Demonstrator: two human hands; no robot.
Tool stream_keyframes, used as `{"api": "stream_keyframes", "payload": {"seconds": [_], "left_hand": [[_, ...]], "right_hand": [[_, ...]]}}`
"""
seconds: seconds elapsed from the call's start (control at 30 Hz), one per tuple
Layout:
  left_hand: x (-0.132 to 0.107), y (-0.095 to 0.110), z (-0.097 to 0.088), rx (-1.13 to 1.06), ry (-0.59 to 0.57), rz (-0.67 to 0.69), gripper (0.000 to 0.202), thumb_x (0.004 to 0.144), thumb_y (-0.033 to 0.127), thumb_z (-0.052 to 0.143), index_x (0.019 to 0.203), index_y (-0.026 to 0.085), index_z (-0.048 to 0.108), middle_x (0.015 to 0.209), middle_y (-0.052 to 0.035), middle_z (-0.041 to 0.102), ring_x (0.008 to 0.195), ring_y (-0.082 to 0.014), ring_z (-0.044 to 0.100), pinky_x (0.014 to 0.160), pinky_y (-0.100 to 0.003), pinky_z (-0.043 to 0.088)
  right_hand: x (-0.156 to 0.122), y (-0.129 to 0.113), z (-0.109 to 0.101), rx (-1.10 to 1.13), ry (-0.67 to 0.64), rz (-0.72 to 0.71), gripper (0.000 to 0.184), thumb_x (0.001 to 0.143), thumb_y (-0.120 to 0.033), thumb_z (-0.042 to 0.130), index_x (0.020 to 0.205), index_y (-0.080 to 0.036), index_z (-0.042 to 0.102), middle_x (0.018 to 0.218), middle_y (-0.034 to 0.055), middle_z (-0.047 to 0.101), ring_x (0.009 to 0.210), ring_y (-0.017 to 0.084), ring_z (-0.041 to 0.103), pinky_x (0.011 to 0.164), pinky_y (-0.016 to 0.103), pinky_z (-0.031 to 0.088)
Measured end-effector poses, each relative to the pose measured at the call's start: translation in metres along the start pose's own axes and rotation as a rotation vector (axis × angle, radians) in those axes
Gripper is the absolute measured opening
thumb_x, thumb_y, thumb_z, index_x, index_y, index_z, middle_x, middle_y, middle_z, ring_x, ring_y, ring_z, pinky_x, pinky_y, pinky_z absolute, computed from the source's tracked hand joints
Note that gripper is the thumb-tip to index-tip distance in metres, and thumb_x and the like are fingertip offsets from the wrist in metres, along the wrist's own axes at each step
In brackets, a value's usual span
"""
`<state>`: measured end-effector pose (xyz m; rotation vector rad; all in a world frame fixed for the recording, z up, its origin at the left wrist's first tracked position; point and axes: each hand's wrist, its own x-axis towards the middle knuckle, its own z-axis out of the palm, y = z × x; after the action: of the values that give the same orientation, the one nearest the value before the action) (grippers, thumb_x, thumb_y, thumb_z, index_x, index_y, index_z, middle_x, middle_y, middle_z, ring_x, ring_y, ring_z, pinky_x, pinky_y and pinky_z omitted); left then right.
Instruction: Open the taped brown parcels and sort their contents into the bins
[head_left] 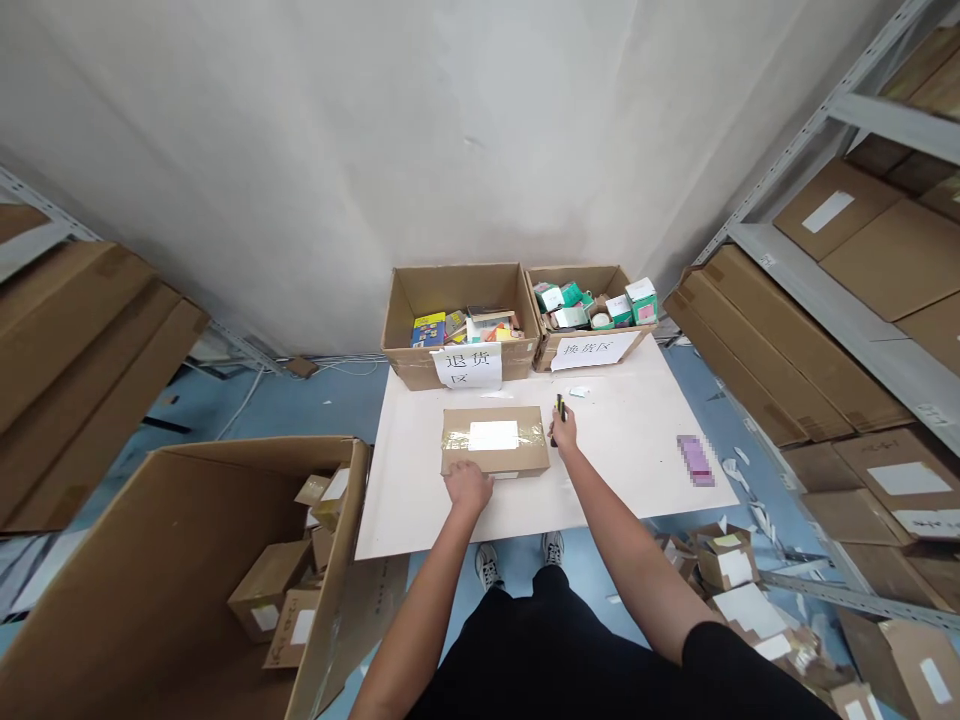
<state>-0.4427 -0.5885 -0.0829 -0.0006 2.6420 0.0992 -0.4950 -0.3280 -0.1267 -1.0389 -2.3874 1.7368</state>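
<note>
A small taped cardboard parcel (495, 440) with a white label lies on the white table (637, 450). My left hand (466, 487) rests closed against the parcel's near left corner. My right hand (564, 428) is at the parcel's right end, closed round a small black and yellow tool (559, 406) that looks like a box cutter.
Two open labelled cartons stand at the table's far edge: one (457, 325) with books, one (589, 310) with small boxes. A big open carton (187, 580) with small parcels is at my left. Loaded shelving (847, 320) at right, opened boxes (742, 590) on the floor.
</note>
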Motion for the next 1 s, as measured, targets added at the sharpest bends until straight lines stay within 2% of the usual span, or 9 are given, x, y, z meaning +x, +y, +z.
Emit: {"api": "stream_keyframes", "payload": {"seconds": [0.07, 0.13, 0.23, 0.33, 0.47, 0.6, 0.9, 0.93, 1.0], "left_hand": [[0.006, -0.004, -0.003, -0.011, 0.063, 0.072, 0.063, 0.097, 0.053, 0.046, 0.144, 0.013, 0.06, 0.143, -0.0237, 0.06, 0.142, -0.0422, 0.045, 0.111, -0.053, 0.042], [0.018, -0.009, -0.006, -0.034, 0.08, 0.175, 0.064, 0.098, 0.053, 0.045, 0.154, 0.021, 0.052, 0.161, -0.0161, 0.047, 0.153, -0.0399, 0.032, 0.119, -0.053, 0.035], [0.038, -0.013, -0.004, -0.052, -0.015, 0.271, 0.072, 0.099, 0.059, 0.041, 0.166, 0.034, 0.028, 0.177, -0.0009, 0.013, 0.163, -0.0353, 0.005, 0.128, -0.055, 0.017], [0.046, -0.013, 0.007, -0.063, -0.085, 0.263, 0.073, 0.101, 0.062, 0.034, 0.168, 0.036, 0.018, 0.177, 0.0039, -0.001, 0.163, -0.0316, -0.008, 0.13, -0.056, 0.006], [0.045, -0.013, 0.015, -0.069, -0.057, 0.273, 0.075, 0.101, 0.067, 0.029, 0.168, 0.036, 0.016, 0.177, 0.0049, -0.004, 0.163, -0.0298, -0.009, 0.131, -0.053, 0.003], [0.045, -0.014, 0.015, -0.08, -0.061, 0.266, 0.077, 0.1, 0.07, 0.029, 0.168, 0.036, 0.015, 0.177, 0.0042, -0.003, 0.163, -0.0299, -0.01, 0.131, -0.054, 0.004], [0.049, -0.015, 0.02, -0.113, -0.033, 0.282, 0.076, 0.1, 0.07, 0.031, 0.168, 0.038, 0.018, 0.177, 0.0043, -0.001, 0.163, -0.0297, -0.01, 0.13, -0.056, 0.003], [0.049, -0.015, 0.02, -0.114, -0.029, 0.282, 0.077, 0.1, 0.07, 0.032, 0.168, 0.037, 0.018, 0.177, 0.0039, -0.001, 0.163, -0.0298, -0.01, 0.13, -0.056, 0.003], [0.048, -0.014, 0.017, -0.122, -0.027, 0.286, 0.077, 0.099, 0.07, 0.035, 0.167, 0.037, 0.021, 0.177, 0.0033, 0.001, 0.163, -0.0306, -0.008, 0.13, -0.056, 0.004]], "right_hand": [[-0.013, 0.019, -0.01, 0.213, 0.051, 0.045, 0.057, 0.094, -0.063, 0.046, 0.13, -0.019, 0.047, 0.081, 0.0029, 0.072, 0.069, 0.02, 0.072, 0.063, 0.027, 0.053], [-0.028, 0.039, -0.021, 0.326, -0.004, 0.066, 0.05, 0.088, -0.065, 0.057, 0.112, -0.022, 0.05, 0.079, 0.0024, 0.072, 0.072, 0.019, 0.073, 0.063, 0.025, 0.053], [-0.043, 0.058, -0.035, 0.335, -0.179, 0.112, 0.047, 0.082, -0.064, 0.068, 0.098, -0.024, 0.048, 0.075, 0.0006, 0.071, 0.066, 0.019, 0.072, 0.058, 0.025, 0.052], [-0.043, 0.058, -0.039, 0.256, -0.26, 0.197, 0.043, 0.087, -0.064, 0.064, 0.091, -0.024, 0.05, 0.058, -0.0056, 0.059, 0.045, 0.014, 0.058, 0.047, 0.024, 0.045], [-0.032, 0.043, -0.028, 0.119, -0.32, 0.229, 0.046, 0.092, -0.066, 0.061, 0.081, -0.022, 0.052, 0.05, -0.0072, 0.05, 0.037, 0.01, 0.046, 0.038, 0.021, 0.036], [-0.025, 0.033, -0.023, 0.077, -0.365, 0.19, 0.048, 0.091, -0.065, 0.064, 0.075, -0.022, 0.05, 0.049, -0.008, 0.047, 0.037, 0.009, 0.042, 0.037, 0.021, 0.035], [-0.051, 0.057, -0.055, -0.02, -0.478, 0.246, 0.045, 0.092, -0.061, 0.063, 0.072, -0.023, 0.048, 0.047, -0.0071, 0.049, 0.034, 0.009, 0.039, 0.035, 0.021, 0.032], [-0.055, 0.059, -0.058, -0.026, -0.471, 0.241, 0.044, 0.092, -0.061, 0.062, 0.073, -0.023, 0.048, 0.046, -0.007, 0.049, 0.033, 0.009, 0.039, 0.035, 0.022, 0.032], [-0.061, 0.064, -0.06, -0.023, -0.368, 0.213, 0.044, 0.093, -0.062, 0.057, 0.075, -0.024, 0.048, 0.047, -0.007, 0.049, 0.033, 0.011, 0.042, 0.036, 0.022, 0.033]]}}
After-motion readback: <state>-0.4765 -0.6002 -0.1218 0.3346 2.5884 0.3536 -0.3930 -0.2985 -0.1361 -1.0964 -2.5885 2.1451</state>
